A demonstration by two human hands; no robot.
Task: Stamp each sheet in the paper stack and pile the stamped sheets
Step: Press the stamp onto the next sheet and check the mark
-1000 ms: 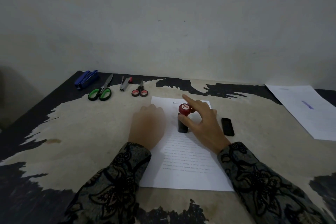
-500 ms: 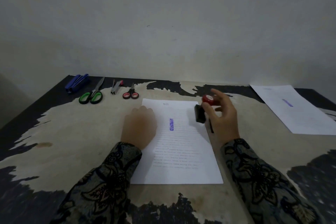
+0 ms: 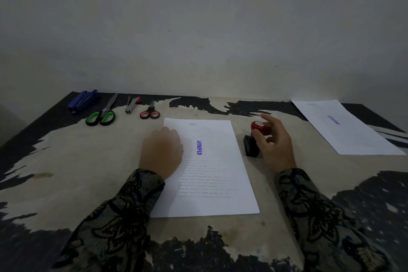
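Right hand grips red knob of stamp, stamp base on worktop just right of paper stack. Left hand rests on stack's left edge, fingers curled under. Top sheet shows blue APPROVED mark. Stamped sheet lies far right. Scissors, stapler at far left edge.

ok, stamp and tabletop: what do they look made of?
Stamp: likely plastic, going by its glossy red knob and matte black base. Tabletop: probably wood or board; a dark coating has worn off in ragged patches, leaving pale, dull beige bare.
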